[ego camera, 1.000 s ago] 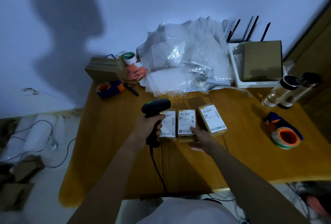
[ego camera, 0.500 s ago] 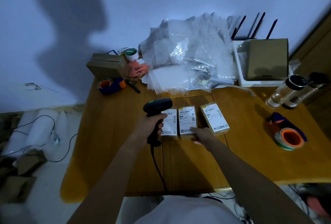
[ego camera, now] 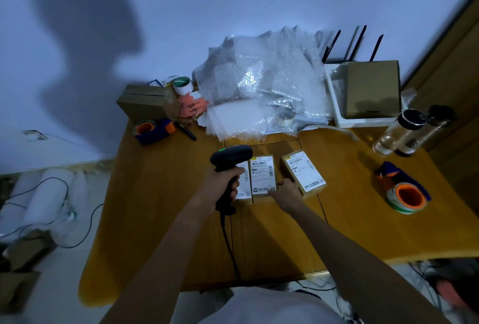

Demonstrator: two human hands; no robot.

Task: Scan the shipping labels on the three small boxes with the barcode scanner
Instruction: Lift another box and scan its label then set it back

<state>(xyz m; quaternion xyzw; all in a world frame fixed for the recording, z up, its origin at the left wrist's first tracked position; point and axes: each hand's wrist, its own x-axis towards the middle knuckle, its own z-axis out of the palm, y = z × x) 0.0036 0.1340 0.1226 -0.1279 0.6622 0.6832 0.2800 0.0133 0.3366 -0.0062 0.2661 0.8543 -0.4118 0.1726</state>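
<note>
Left hand (ego camera: 222, 185) fisted round scanner (ego camera: 230, 159) grip, head over left box (ego camera: 243, 185). Right hand (ego camera: 287, 192) loosely open, arm outstretched, fingertips touching middle box (ego camera: 262, 176); right box (ego camera: 303, 173) angled just beside, all on table (ego camera: 160, 194).

Clutter around a wooden table (ego camera: 160, 220) set against a pale wall.

A heap of bubble wrap (ego camera: 261, 90) lies at the far middle. Far left sit a closed cardboard box (ego camera: 145, 102), a white tape roll (ego camera: 182, 85), an orange paper note (ego camera: 193, 107), a blue-and-orange tape dispenser (ego camera: 153, 130) and a black pen (ego camera: 185, 130). Far right, a white tray (ego camera: 334, 105) holds a brown box (ego camera: 372, 89), with black antennas (ego camera: 359, 43) behind it. Two clear bottles (ego camera: 404, 131) lie at the right edge; nearer, a second tape dispenser (ego camera: 403, 191). Cables (ego camera: 51, 209) trail on the floor at left.
</note>
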